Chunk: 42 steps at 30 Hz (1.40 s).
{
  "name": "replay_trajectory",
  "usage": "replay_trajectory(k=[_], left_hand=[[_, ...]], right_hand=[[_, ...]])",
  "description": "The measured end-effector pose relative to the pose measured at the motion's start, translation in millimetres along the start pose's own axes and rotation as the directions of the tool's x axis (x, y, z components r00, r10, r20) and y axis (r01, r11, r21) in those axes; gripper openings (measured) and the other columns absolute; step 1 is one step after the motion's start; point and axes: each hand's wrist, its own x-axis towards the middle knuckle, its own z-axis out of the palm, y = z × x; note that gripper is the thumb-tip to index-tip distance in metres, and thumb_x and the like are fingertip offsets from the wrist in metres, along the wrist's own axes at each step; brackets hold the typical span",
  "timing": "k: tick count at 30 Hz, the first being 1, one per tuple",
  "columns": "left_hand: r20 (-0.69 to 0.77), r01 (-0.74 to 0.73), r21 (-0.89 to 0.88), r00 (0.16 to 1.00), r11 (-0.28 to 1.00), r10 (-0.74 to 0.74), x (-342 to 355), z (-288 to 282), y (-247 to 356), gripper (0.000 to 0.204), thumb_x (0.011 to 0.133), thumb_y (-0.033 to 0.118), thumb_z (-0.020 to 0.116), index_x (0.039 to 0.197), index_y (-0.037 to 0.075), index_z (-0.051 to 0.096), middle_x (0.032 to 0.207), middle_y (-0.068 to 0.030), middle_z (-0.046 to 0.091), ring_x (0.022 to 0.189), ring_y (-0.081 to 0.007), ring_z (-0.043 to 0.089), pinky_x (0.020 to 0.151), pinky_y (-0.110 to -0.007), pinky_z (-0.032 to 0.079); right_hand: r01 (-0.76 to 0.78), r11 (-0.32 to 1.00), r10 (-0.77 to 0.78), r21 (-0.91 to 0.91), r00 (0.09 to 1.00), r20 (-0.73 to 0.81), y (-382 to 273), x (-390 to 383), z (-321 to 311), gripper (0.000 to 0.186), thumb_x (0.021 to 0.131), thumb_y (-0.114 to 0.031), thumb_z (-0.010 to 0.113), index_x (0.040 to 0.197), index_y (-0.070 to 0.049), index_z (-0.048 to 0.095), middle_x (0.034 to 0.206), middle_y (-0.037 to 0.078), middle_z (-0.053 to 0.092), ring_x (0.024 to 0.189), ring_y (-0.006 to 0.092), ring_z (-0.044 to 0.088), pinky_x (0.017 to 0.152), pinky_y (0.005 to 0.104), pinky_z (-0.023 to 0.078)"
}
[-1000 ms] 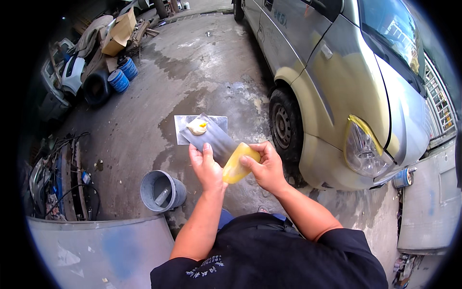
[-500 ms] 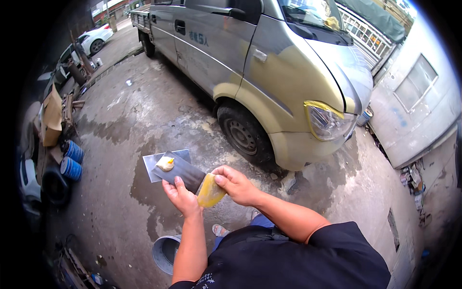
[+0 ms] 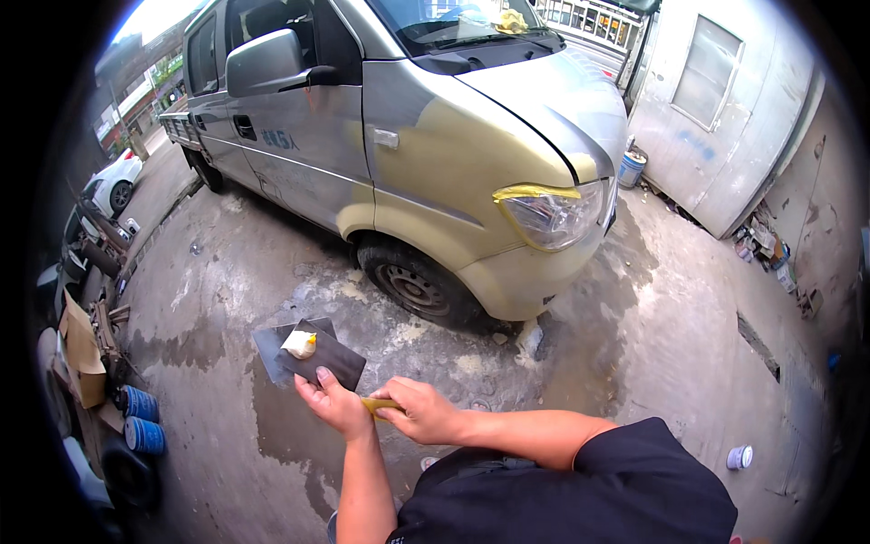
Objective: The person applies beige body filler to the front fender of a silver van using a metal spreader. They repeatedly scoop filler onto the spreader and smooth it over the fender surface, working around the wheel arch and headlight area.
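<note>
My left hand [image 3: 337, 408] grips a dark flat putty board [image 3: 340, 363], thumb on top. A lighter grey plate [image 3: 265, 349] lies overlapped beneath it. On the board sits a dollop of cream putty [image 3: 295, 344] with a streak of orange-yellow paste [image 3: 312, 339]. My right hand [image 3: 420, 412] is closed on a yellow putty spreader [image 3: 377, 404], seen nearly edge-on, with its far end at the heel of my left hand. Beyond my hands stands a silver pickup truck [image 3: 308, 168]; tan filler or primer covers its front fender [image 3: 435, 172], and yellow tape borders the headlight [image 3: 557, 218].
The truck's front wheel [image 3: 412, 281] stands on wet-stained concrete. Blue cans [image 3: 143, 435], cardboard [image 3: 83, 363] and a tyre [image 3: 127, 471] crowd the left. A small white can [image 3: 739, 457] is on the right floor; another can [image 3: 632, 168] stands by the metal door [image 3: 711, 109].
My view has swung right, so the truck sits further left. The yellow spreader has turned from broad face to edge-on in my right hand. Both hands have moved slightly lower in the picture.
</note>
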Motion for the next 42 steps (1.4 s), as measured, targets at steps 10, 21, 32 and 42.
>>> replay_trajectory(k=[10,21,32,42], left_hand=[[0.145,0.170,-0.250,0.980,0.953,-0.137,-13.6,65.8,-20.7,0.036,0.099,0.006,0.042,0.135,0.002,0.039,0.125,-0.0140,0.054,0.106,-0.0213,0.059,0.090,-0.037,0.051],[0.291,0.289,-0.507,0.944,0.812,-0.154,13.0,152.7,35.7,0.041,0.098,0.006,0.047,0.138,0.004,0.039,0.132,-0.0117,0.053,0.118,-0.0231,0.055,0.104,-0.039,0.043],[0.192,0.229,-0.312,0.966,0.922,-0.175,12.3,107.5,23.4,0.044,0.098,0.003,0.044,0.140,0.001,0.036,0.136,-0.0135,0.050,0.122,-0.0241,0.052,0.105,-0.040,0.041],[0.188,0.228,-0.271,0.965,0.935,-0.181,-0.9,109.7,23.7,0.043,0.096,0.003,0.046,0.139,0.001,0.039,0.134,-0.0141,0.051,0.120,-0.0249,0.052,0.105,-0.040,0.041]], right_hand=[[-0.133,0.865,0.194,0.483,0.978,-0.078,-4.3,59.1,-106.1,0.036,0.091,-0.021,0.069,0.116,-0.002,0.053,0.101,0.007,0.063,0.097,0.0115,0.059,0.084,0.0299,0.049],[-0.399,0.917,0.357,0.022,0.841,0.406,90.6,31.2,-163.9,0.044,0.088,-0.034,0.068,0.114,-0.004,0.051,0.101,0.017,0.065,0.096,0.0290,0.063,0.084,0.0385,0.049],[0.020,0.894,0.292,0.447,0.729,-0.619,115.8,196.1,-451.9,0.031,0.090,-0.006,0.058,0.119,0.001,0.049,0.101,0.012,0.062,0.085,0.0166,0.063,0.070,0.0319,0.055],[-0.635,0.557,0.024,-0.536,0.657,-0.753,174.1,331.9,-515.9,0.051,0.082,-0.035,0.072,0.123,-0.009,0.057,0.124,0.018,0.054,0.118,0.0367,0.049,0.102,0.0432,0.041]])
